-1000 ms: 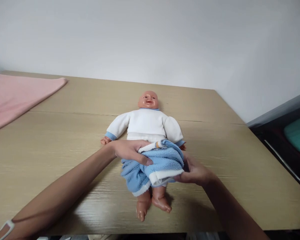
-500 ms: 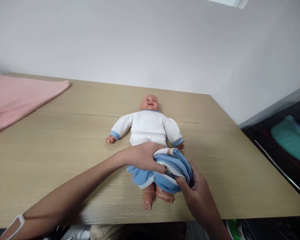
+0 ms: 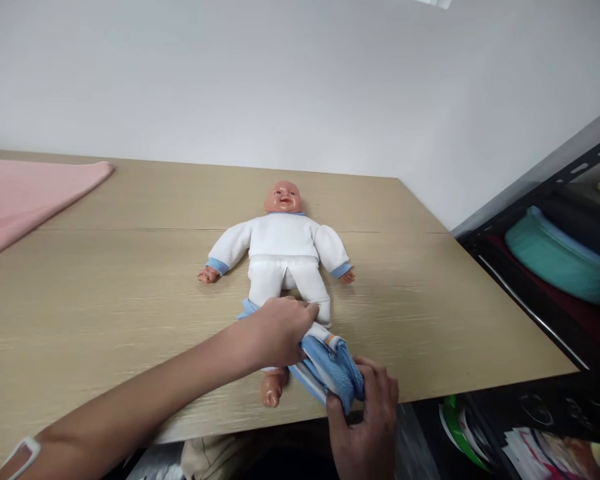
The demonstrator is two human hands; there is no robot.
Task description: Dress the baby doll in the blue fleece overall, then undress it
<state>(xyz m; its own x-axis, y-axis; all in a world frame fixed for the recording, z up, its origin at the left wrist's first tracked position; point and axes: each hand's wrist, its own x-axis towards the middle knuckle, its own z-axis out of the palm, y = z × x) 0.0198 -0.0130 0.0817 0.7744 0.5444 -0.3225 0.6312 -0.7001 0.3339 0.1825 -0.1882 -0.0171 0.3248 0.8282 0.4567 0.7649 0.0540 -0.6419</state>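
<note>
A baby doll (image 3: 284,233) lies on its back on the wooden table, head away from me, in a white top with blue cuffs. Its legs look white down to the shins. Bunched blue-and-white doll trousers (image 3: 333,367) sit low around the legs. My left hand (image 3: 286,330) is closed on their upper edge at the doll's lower leg. On the lower right, my right hand (image 3: 367,413) grips the bunched cloth between thumb and fingers. One bare foot (image 3: 273,388) shows; the other is hidden by cloth and hands.
A pink cloth (image 3: 35,200) lies on the table (image 3: 130,300) at the left. Beyond the table's right edge stands a dark shelf (image 3: 525,313) with a teal folded-looking item (image 3: 560,257). A green-rimmed round object (image 3: 463,433) is below the front edge. A wall rises behind.
Both hands have moved toward the table's front edge, drawing the trousers down the legs. More of the white legs shows, and the right-side foot has become hidden. The view has turned slightly right.
</note>
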